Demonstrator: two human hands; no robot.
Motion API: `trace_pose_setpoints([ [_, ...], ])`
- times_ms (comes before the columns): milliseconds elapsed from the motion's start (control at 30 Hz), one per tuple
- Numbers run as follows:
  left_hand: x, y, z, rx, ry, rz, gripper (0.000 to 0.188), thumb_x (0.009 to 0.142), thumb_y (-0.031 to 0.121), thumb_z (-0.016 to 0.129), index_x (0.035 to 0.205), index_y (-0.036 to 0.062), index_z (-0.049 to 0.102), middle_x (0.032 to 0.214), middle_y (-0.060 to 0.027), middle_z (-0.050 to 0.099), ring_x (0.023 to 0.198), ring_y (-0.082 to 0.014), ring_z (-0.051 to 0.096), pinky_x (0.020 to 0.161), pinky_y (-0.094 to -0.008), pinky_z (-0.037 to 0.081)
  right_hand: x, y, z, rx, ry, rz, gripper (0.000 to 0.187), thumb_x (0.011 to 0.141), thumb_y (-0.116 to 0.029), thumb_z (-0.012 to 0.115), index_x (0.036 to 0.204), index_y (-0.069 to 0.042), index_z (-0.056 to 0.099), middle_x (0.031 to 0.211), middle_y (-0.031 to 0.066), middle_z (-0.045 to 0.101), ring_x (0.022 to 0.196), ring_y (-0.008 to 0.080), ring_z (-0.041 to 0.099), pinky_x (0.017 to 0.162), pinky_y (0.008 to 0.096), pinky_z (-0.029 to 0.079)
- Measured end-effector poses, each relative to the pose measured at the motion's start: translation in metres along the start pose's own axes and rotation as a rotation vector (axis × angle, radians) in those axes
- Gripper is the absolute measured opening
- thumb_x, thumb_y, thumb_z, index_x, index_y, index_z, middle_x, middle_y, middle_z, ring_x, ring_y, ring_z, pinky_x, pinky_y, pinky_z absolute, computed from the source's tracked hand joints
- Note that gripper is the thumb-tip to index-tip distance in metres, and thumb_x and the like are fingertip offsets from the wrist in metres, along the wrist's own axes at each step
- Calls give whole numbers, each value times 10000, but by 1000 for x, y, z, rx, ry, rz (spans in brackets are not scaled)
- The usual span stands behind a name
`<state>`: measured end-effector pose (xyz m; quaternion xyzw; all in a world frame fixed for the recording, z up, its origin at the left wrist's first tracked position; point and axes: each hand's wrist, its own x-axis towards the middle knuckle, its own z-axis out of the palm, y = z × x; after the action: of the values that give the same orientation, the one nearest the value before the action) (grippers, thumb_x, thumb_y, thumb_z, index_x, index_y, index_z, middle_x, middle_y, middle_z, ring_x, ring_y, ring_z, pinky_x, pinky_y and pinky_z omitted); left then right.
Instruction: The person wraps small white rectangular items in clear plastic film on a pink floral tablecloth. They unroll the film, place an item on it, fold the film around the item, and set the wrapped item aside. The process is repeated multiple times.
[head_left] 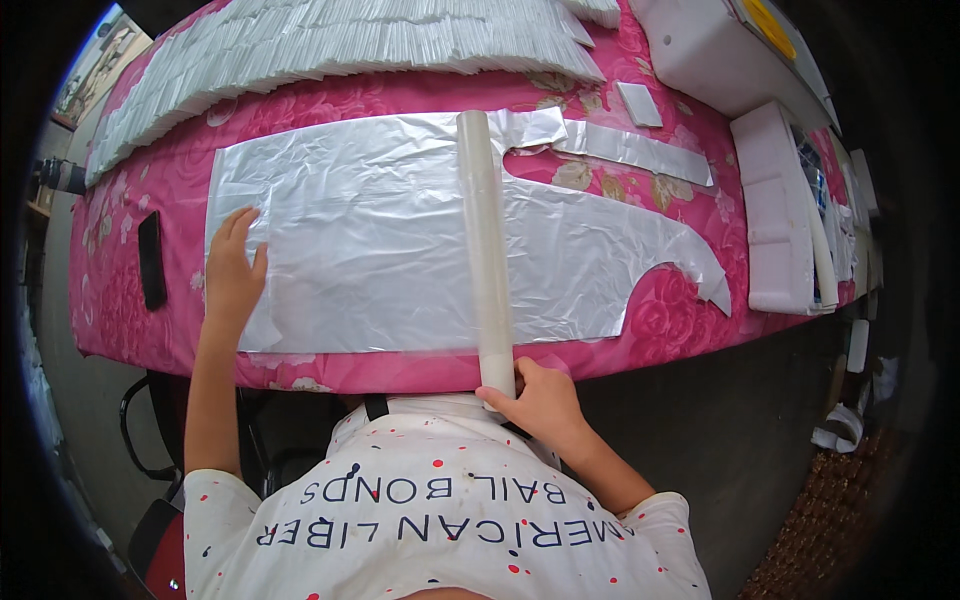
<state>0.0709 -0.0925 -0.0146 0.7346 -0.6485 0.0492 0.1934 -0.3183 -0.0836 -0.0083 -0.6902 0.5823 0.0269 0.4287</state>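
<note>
A thin, shiny silvery-white plastic sheet lies spread over the table, with curved cut-outs and strap-like strips at its right end. Across its middle lies a long translucent tube, pointing from the far edge toward me. My right hand grips the tube's near end at the table's front edge, thumb on top. At the sheet's left end my left hand rests with fingers stretched and thumb apart, touching the plastic and holding nothing. A narrow folded or overlapping band runs along the sheet beside that hand.
Rows of tightly stacked folded white packets line the far side of the pink floral tablecloth. A black phone lies at the left. One small white packet sits at the far right, near a white foam box. Chairs stand below left.
</note>
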Motion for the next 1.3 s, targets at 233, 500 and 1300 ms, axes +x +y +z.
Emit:
trace_pose_setpoints([
  [233,-3,147,54,-579,-172,221,502,756,-3,561,1246,31,460,1308,-149,442,1194,-328,428,1001,-390,350,4,-5,3,-23,-17,-6,463,713,-394,679,848,43,606,698,185,624,640,301,622,597,363,479],
  [500,-9,176,97,-448,-269,305,602,784,78,479,1342,-53,296,1416,-202,278,1323,-347,247,1086,-423,204,1,-2,3,81,-75,0,502,716,-443,662,822,43,597,713,231,616,688,377,616,644,434,482],
  [1300,-9,180,101,-198,-301,369,578,848,188,358,1328,-120,266,1404,-261,263,1329,-365,231,1102,-429,144,256,-33,-64,1494,3,-172,241,881,-200,557,1053,-32,536,1036,71,593,890,154,578,766,274,490],
])
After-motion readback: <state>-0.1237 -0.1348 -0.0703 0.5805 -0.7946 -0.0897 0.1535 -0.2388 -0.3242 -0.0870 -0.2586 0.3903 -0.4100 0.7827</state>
